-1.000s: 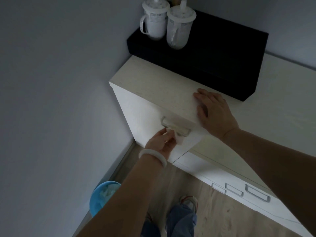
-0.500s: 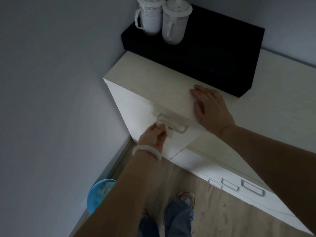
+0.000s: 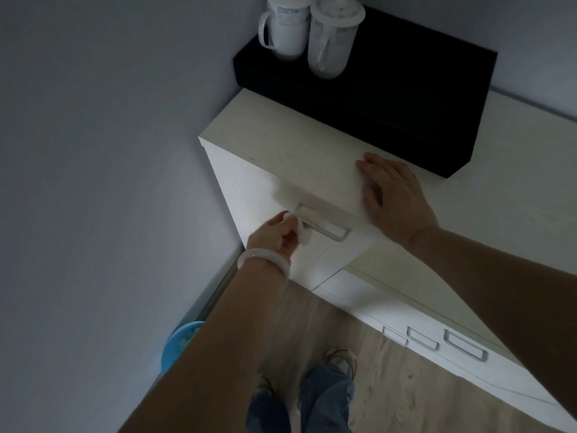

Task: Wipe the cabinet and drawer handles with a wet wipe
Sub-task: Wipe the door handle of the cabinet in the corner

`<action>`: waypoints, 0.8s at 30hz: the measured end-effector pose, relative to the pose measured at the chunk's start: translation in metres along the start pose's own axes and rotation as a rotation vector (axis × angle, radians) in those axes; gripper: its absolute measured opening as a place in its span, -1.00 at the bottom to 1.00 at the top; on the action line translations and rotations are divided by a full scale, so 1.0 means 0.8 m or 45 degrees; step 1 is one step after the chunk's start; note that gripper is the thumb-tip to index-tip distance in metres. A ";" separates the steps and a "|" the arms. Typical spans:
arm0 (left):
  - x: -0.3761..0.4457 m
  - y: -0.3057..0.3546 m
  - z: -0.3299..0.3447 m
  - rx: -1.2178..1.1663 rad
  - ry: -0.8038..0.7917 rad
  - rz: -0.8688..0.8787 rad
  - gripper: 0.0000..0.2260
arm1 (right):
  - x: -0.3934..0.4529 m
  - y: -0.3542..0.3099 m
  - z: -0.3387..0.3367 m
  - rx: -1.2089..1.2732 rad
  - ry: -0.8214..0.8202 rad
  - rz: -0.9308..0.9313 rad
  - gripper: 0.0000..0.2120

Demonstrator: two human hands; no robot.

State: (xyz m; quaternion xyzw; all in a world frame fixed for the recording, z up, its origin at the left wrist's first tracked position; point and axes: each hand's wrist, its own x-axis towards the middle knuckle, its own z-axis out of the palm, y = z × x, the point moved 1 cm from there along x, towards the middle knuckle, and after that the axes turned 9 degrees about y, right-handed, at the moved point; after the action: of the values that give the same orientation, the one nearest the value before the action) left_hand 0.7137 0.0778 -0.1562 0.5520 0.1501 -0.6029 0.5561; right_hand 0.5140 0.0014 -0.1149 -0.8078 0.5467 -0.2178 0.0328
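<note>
Nearest the camera are the person's blue trouser legs (image 3: 324, 398) and a red-trimmed shoe (image 3: 342, 359) on the pale wood floor (image 3: 402, 385). To the left of the left forearm, low against the wall, sits a blue round basin (image 3: 181, 342); what lies in it is too dim to make out.

Further out, the left hand (image 3: 274, 237), with a pale bangle (image 3: 263, 260) on its wrist, has its fingers curled round a white wet wipe (image 3: 301, 229) and pinches it. The wipe is pressed to the left end of the cabinet handle (image 3: 324, 225), a rectangular loop on the white cabinet front (image 3: 265, 195). The rest of the handle stretches off to the right of the hand, bare.

Up and to the right of that hand, the right hand (image 3: 393, 195) lies flat on the cabinet top (image 3: 287, 142) near its front edge, fingers straight and pointing away, holding nothing. Below the right forearm, on the lower unit, three drawer handles (image 3: 465, 345) sit in a row, well apart from either hand.

Beyond the right hand's fingertips a black box (image 3: 421, 76) rests on the cabinet top against the wall. On its left end, farthest off, stand two lidded cups (image 3: 331, 39) side by side, seemingly touching, though the light is poor.
</note>
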 end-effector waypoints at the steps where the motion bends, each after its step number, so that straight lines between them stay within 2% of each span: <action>1: -0.002 0.004 -0.002 0.145 0.072 0.149 -0.79 | 0.000 0.000 0.000 0.000 -0.001 0.002 -0.56; 4: -0.020 0.004 -0.004 0.767 0.273 0.904 -0.85 | 0.001 -0.002 -0.002 -0.008 -0.006 0.007 -0.54; 5: -0.029 0.000 -0.002 0.890 0.235 1.111 -0.86 | 0.000 -0.002 -0.002 -0.014 -0.006 0.002 -0.55; 7: -0.035 -0.008 0.001 1.013 0.097 1.343 -0.85 | 0.000 -0.002 -0.002 -0.011 -0.015 0.004 -0.55; 10: -0.030 -0.010 0.006 1.201 0.011 1.441 -0.83 | 0.000 -0.003 -0.002 -0.006 -0.018 0.018 -0.53; 14: -0.025 -0.012 0.011 1.487 -0.005 1.434 -0.82 | 0.000 -0.003 -0.001 -0.012 -0.022 0.018 -0.53; 21: -0.046 -0.049 0.030 1.734 -0.222 1.418 -0.89 | 0.001 -0.003 -0.001 -0.030 -0.030 0.018 -0.56; 24: -0.044 -0.039 0.027 1.749 -0.264 1.460 -0.90 | 0.001 -0.002 -0.002 -0.019 -0.018 0.018 -0.57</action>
State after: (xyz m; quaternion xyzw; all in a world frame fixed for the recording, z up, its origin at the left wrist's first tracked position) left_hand 0.6688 0.0892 -0.1328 0.6958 -0.5927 -0.2364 0.3296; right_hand 0.5154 0.0019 -0.1128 -0.8058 0.5537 -0.2076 0.0321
